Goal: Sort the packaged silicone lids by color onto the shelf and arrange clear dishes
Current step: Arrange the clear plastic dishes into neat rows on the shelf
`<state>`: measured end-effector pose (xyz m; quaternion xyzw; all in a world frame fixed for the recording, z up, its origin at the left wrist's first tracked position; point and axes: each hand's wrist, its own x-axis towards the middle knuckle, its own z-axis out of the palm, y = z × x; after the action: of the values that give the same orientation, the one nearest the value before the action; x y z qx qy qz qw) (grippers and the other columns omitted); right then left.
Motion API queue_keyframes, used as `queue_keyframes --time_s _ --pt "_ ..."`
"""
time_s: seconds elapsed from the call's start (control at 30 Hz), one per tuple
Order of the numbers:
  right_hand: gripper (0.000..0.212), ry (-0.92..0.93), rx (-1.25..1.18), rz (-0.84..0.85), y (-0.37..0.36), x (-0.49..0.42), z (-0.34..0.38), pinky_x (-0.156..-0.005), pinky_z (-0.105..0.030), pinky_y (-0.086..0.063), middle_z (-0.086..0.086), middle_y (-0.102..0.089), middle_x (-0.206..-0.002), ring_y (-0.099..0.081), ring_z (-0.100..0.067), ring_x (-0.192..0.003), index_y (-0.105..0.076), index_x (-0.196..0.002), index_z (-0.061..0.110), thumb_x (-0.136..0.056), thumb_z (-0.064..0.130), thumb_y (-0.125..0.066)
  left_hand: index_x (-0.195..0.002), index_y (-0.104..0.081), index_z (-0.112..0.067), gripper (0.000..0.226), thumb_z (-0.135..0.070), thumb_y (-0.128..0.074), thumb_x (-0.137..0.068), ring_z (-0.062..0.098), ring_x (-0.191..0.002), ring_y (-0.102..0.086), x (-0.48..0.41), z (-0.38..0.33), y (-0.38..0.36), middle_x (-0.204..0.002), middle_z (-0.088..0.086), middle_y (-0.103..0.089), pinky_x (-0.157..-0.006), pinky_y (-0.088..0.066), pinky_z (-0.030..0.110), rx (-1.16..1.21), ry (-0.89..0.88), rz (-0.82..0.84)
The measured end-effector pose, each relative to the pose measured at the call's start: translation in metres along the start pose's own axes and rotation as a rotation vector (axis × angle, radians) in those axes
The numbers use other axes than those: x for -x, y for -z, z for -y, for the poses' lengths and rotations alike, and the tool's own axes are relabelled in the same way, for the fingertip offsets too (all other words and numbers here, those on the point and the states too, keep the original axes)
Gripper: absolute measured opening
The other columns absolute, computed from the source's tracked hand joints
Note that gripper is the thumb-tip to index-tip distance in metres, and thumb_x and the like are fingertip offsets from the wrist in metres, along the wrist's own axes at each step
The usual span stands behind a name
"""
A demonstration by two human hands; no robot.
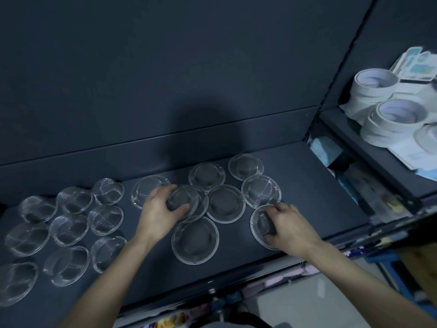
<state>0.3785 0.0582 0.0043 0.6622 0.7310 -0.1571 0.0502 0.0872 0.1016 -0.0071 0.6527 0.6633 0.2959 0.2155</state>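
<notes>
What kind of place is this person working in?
Probably a shop or stockroom: many clear round dishes laid out on a dark grey metal shelf, with stacked white tape rolls on the neighbouring rack.

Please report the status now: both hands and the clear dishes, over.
Left hand grips tilted clear dish. Right hand grips textured dish. Loose dishes crowd close around both.

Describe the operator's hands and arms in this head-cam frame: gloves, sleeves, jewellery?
Both bare. Left hand and right hand: no gloves, rings, watch or wristband visible. Left forearm and right forearm are uncovered to the frame edge; no sleeve shows. No markings seen.
</notes>
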Motion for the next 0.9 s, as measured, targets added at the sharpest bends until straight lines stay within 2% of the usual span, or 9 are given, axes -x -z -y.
queue_keyframes --time_s 0.13,0.27,0.4,0.5,0.6,0.73,0.9 --pt "0.061 0.056 0.03 -0.052 0.003 0.0 0.01 -0.1 -0.035 -0.039 -0.002 -0.04 -0.135 -0.038 -0.026 -0.123 -0.04 -0.135 0.023 -0.081 0.041 -0.062 -0.123 -0.059 -0.01 0.056 -0.019 -0.08 -0.072 0.021 -0.113 -0.053 0.001 0.001 0.001 -0.121 0.007 -0.057 -0.093 -0.032 0.017 0.01 0.016 -0.006" --pt "0.055 0.186 -0.091 -0.096 0.011 -0.01 0.038 -0.092 -0.033 -0.046 0.001 -0.037 -0.142 -0.05 -0.025 -0.12 -0.041 -0.137 0.019 -0.087 0.033 -0.059 -0.124 -0.058 -0.014 0.057 -0.022 -0.08 -0.071 0.019 -0.116 -0.052 0.001 0.007 0.003 -0.124 0.004 -0.056 -0.097 -0.031 0.017 0.017 0.042 -0.01" --pt "0.047 0.361 -0.135 -0.048 0.004 -0.031 0.076 -0.095 -0.037 -0.046 0.0 -0.043 -0.137 -0.05 -0.025 -0.12 -0.046 -0.131 0.016 -0.087 0.031 -0.056 -0.124 -0.059 -0.014 0.058 -0.022 -0.081 -0.07 0.017 -0.115 -0.052 0.006 0.013 0.011 -0.124 0.004 -0.056 -0.099 -0.033 0.018 0.015 0.071 -0.034" --pt "0.042 0.464 -0.118 -0.084 -0.005 -0.051 0.103 -0.093 -0.038 -0.047 -0.003 -0.044 -0.135 -0.049 -0.025 -0.12 -0.048 -0.127 0.012 -0.089 0.028 -0.054 -0.121 -0.06 -0.014 0.056 -0.025 -0.081 -0.07 0.016 -0.112 -0.053 0.009 0.019 0.021 -0.122 0.004 -0.057 -0.097 -0.037 0.02 0.0 0.087 -0.039" --pt "0.051 0.465 -0.11 -0.087 -0.006 -0.073 0.126 -0.1 -0.038 -0.043 -0.007 -0.035 -0.144 -0.04 -0.026 -0.129 -0.041 -0.134 0.008 -0.09 0.027 -0.056 -0.123 -0.059 -0.014 0.056 -0.026 -0.079 -0.072 0.013 -0.111 -0.052 0.012 0.025 0.033 -0.121 0.003 -0.056 -0.094 -0.03 0.011 -0.022 0.106 -0.039" --pt "0.072 0.477 -0.108 0.025 -0.011 -0.097 0.142 -0.114 -0.036 -0.026 -0.01 -0.023 -0.153 -0.02 -0.027 -0.141 -0.023 -0.147 0.011 -0.088 0.029 -0.06 -0.125 -0.058 -0.013 0.056 -0.024 -0.077 -0.074 0.014 -0.114 -0.051 0.016 0.03 0.041 -0.124 0.003 -0.055 -0.092 -0.026 0.007 -0.03 0.132 -0.055" --pt "0.071 0.453 -0.035 -0.008 -0.02 -0.104 0.146 -0.107 -0.038 -0.034 -0.008 -0.036 -0.144 -0.035 -0.031 -0.129 -0.033 -0.143 0.016 -0.082 0.03 -0.064 -0.126 -0.057 -0.012 0.057 -0.024 -0.077 -0.074 0.016 -0.116 -0.05 0.019 0.033 0.042 -0.124 0.005 -0.054 -0.095 -0.026 0.009 -0.018 0.147 -0.064"
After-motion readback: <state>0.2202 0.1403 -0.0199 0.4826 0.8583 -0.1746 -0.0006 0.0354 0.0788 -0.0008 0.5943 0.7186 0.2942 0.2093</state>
